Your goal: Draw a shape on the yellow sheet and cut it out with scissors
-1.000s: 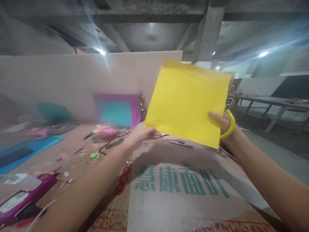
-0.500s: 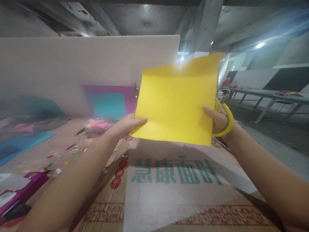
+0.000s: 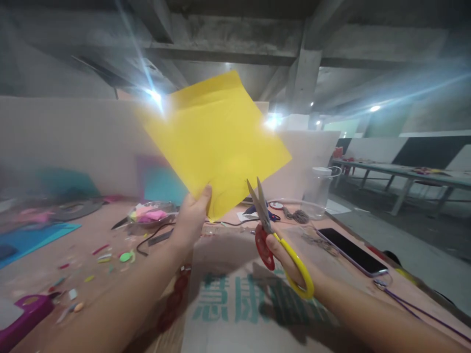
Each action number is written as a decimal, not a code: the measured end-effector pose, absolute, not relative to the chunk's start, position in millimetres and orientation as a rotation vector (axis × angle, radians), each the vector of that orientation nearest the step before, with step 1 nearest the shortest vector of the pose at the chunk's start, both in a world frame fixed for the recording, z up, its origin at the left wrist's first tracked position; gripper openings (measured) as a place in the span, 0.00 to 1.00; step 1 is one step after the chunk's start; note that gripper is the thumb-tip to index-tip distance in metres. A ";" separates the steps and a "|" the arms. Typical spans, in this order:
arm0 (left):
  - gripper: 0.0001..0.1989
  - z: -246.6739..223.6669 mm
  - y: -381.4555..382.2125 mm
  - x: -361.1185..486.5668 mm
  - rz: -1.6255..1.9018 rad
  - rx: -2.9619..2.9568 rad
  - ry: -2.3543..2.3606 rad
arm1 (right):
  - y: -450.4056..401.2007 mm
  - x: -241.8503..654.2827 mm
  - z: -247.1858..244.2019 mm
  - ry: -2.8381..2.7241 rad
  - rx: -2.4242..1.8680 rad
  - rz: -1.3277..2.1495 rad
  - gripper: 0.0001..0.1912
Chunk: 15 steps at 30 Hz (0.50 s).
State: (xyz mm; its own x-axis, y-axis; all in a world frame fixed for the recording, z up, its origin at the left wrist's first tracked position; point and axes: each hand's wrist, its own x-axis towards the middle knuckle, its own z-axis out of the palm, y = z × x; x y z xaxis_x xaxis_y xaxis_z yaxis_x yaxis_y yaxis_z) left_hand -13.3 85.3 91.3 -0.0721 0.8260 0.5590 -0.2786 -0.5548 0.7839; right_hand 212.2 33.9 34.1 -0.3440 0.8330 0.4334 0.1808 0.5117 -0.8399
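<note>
A sheet of yellow paper (image 3: pixel 217 142) is held up in front of me, tilted so one corner points down. My left hand (image 3: pixel 193 213) pinches it near that lower corner, thumb on the near face. In my right hand (image 3: pixel 285 255) is a pair of scissors (image 3: pixel 262 211) with one red and one yellow handle loop. The blades point up and stand slightly apart, close to the paper's lower right edge; whether they touch it I cannot tell.
A phone (image 3: pixel 353 252) lies at the right table edge, near a clear lidded jug (image 3: pixel 319 191). To the left are a plastic bowl with pink pieces (image 3: pixel 152 213), loose scraps, a blue sheet (image 3: pixel 40 240) and a purple tool (image 3: pixel 27 314). A printed sheet (image 3: pixel 221 304) covers the table before me.
My right hand has let go of the paper and now holds the scissors upright beside it. The paper has turned and shifted left in my left hand. The view has tilted up.
</note>
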 end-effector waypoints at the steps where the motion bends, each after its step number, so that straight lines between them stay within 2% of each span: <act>1: 0.25 90.1 84.0 -11.7 1.738 1.403 0.630 | 31.5 211.6 35.3 -1.805 -0.866 0.897 0.24; 11: 0.23 92.0 94.5 -22.8 1.961 1.409 0.687 | 37.2 213.8 34.9 -1.806 -0.913 0.938 0.25; 15: 0.24 91.1 92.7 -22.1 1.927 1.445 0.714 | 37.6 214.2 32.0 -1.807 -0.911 0.952 0.25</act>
State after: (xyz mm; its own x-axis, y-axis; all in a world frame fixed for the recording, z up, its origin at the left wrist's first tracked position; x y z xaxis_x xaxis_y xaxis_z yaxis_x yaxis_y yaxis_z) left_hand -22.1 92.7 91.1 -0.2105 0.7471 0.6305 -0.1556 -0.6624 0.7329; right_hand 214.2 37.6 32.0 -0.3495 0.8672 0.3547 0.1976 0.4383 -0.8769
